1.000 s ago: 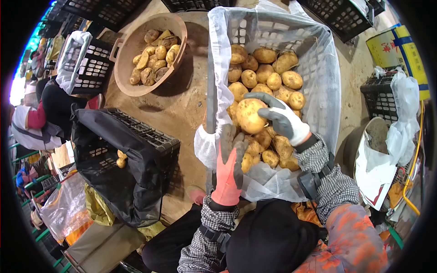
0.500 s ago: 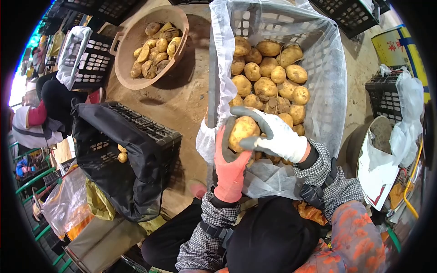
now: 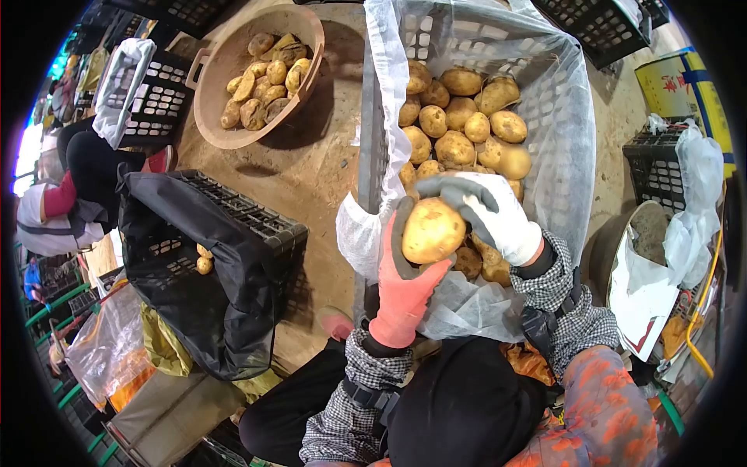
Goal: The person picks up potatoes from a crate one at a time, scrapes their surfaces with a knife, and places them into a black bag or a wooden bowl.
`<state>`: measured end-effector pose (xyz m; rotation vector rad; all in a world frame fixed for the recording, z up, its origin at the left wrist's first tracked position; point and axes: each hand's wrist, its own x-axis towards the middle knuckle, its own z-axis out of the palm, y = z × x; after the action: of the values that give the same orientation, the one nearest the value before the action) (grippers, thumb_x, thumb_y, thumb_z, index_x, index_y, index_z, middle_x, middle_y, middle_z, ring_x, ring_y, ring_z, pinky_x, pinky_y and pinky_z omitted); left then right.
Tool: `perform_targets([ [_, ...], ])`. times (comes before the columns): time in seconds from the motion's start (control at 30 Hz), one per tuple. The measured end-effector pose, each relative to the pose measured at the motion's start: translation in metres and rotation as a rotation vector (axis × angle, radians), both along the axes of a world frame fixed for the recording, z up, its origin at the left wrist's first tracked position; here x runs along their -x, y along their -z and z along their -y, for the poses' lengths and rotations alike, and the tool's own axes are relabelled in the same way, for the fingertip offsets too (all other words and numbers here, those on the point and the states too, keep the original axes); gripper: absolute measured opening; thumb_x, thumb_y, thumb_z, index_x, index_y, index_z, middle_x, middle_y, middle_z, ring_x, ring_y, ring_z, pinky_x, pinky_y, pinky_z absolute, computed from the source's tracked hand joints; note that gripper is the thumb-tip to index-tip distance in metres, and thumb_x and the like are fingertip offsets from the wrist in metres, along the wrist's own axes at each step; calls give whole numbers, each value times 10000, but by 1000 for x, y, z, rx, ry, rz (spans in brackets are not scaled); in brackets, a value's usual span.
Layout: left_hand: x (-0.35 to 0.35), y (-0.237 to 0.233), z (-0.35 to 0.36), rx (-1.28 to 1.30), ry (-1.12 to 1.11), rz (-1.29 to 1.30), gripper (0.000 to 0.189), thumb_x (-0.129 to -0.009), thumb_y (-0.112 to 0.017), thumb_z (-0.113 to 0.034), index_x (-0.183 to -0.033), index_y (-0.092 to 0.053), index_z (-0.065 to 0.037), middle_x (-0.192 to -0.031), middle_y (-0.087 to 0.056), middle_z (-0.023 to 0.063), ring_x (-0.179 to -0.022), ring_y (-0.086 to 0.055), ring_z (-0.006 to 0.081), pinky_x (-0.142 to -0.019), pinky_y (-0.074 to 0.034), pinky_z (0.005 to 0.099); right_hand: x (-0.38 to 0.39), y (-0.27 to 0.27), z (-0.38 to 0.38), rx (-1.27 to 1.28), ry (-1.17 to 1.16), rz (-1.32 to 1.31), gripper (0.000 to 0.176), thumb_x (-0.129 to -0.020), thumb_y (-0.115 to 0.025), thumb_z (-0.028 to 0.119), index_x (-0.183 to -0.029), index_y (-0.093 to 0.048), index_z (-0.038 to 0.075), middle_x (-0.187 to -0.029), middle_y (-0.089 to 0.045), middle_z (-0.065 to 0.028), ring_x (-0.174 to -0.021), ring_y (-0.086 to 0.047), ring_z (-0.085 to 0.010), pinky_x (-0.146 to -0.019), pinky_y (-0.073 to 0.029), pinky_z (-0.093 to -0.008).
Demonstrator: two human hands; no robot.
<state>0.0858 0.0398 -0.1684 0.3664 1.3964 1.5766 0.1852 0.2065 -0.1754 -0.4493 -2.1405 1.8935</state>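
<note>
A large yellow potato (image 3: 433, 231) rests in my left hand (image 3: 405, 292), which wears a pink glove with a grey palm and has its fingers round the potato's left side. My right hand (image 3: 489, 214), in a white and grey glove, hovers at the potato's upper right with its fingers bent; whether it touches the potato or grips anything is unclear. Both hands are over the near part of a crate (image 3: 556, 159) lined with thin white cloth. Many potatoes (image 3: 454, 148) lie in the crate, some with soil on them.
A brown basin (image 3: 214, 117) with potatoes stands at upper left. Below it is a black crate (image 3: 268, 226) draped in black cloth, with two small potatoes (image 3: 204, 265). Another person (image 3: 66, 206) sits at far left. On the right are a dark crate (image 3: 660, 167) and a bucket (image 3: 615, 241).
The held potato has turned to show a smoother face and shifted slightly right and down. My right hand's fingers have moved off its front to its upper right.
</note>
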Motion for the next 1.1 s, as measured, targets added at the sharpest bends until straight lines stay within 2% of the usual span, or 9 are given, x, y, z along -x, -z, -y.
perform_targets([
  [0.1,1,5,1,23,56,-271,813,-715,-720,28,-1421,-319,-20,-1353,-433,134,-1228,-479,223,-1027,-415,351,7,-9,13,153,110,0,562,-847,-623,278,-1341,-480,50,-1233,-580,-194,-1114,-584,-305,-949,-445,-364],
  [0.17,1,13,1,-39,6,-371,808,-704,-722,28,-1411,-333,-18,-1368,-409,140,-1253,-452,233,-1032,-408,356,9,-25,23,-125,2,138,745,-747,-710,371,-1372,-441,68,-1323,-505,-220,-1182,-539,-316,-1005,-405,-412],
  [0.27,3,3,-1,33,-10,-219,864,-692,-693,46,-1446,-278,-32,-1405,-387,104,-1300,-408,219,-1084,-353,346,2,6,27,-278,8,179,648,-801,-660,340,-1352,-464,62,-1273,-547,-212,-1151,-566,-303,-958,-441,-388],
  [0.43,1,-6,-1,-36,14,-149,889,-706,-669,76,-1469,-228,-46,-1431,-341,116,-1320,-375,237,-1083,-352,357,4,9,13,368,257,0,494,-888,-563,308,-1289,-505,26,-948,-672,-125,-871,-628,-202,-769,-510,-333],
  [0.53,3,-3,0,-1,110,-432,974,-701,-680,66,-1499,-135,-53,-1453,-307,136,-1347,-332,250,-1092,-336,363,9,-5,28,-220,121,139,459,-888,-562,315,-1241,-546,21,-950,-665,-144,-839,-633,-253,-776,-510,-344],
  [0.77,3,-9,-6,68,7,113,879,-687,-681,40,-1449,-249,-33,-1391,-375,126,-1278,-425,226,-1055,-385,349,4,3,17,391,417,-107,478,-910,-546,414,-1159,-609,11,-994,-653,-101,-933,-631,-213,-857,-479,-341],
  [0.9,1,4,-4,49,-30,-84,830,-682,-684,32,-1417,-302,-28,-1366,-402,120,-1262,-441,224,-1042,-397,341,6,5,14,337,207,-131,491,-888,-587,406,-1203,-586,29,-1024,-655,-127,-968,-632,-235,-864,-477,-353],
  [0.97,1,7,-5,35,-39,-220,840,-676,-683,36,-1420,-298,-23,-1350,-415,122,-1247,-455,225,-1039,-405,345,11,-4,24,-56,160,73,512,-866,-619,397,-1223,-572,33,-1056,-656,-152,-970,-635,-264,-869,-477,-360],
  [1.1,0,6,-4,47,-32,-241,832,-673,-687,41,-1412,-310,-16,-1348,-416,122,-1242,-460,227,-1040,-403,346,7,4,14,74,223,-15,327,-924,-545,263,-1135,-631,29,-1029,-667,-151,-953,-641,-267,-862,-482,-327],
])
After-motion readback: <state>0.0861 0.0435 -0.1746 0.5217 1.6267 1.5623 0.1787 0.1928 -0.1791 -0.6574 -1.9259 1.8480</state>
